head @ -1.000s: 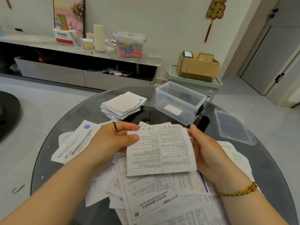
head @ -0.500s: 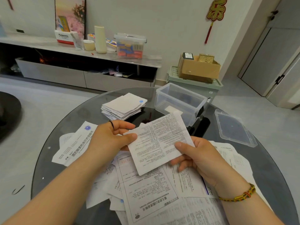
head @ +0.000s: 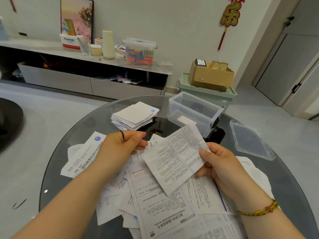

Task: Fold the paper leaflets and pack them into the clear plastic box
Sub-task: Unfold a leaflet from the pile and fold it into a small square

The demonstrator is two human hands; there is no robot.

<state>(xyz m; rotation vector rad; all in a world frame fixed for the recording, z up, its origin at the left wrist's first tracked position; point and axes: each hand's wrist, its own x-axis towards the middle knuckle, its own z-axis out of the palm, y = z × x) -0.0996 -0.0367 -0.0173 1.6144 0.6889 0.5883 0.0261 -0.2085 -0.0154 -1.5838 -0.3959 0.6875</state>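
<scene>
Nearest the camera on my feed, loose leaflets (head: 164,209) overlap across the glass table (head: 69,135), more than I can count. One at the left reads 酒石酸美托洛尔片说明书. Just above them I see one held leaflet (head: 174,157), creased into panels of print too fine to read. The right hand (head: 222,163) grips its right edge, thumb on top and fingers under, while the left hand (head: 120,147) pinches its left corner. One braided bracelet (head: 259,210) circles the right wrist, and one black band (head: 122,134) a left finger. Beyond, one stack of folded leaflets (head: 134,116) sits left of the one clear plastic box (head: 195,111), which is open with one small white piece inside. One clear lid (head: 250,144) lies to its right. Farther off, a shelf carries a carton (head: 69,41) marked Panasonic.
</scene>
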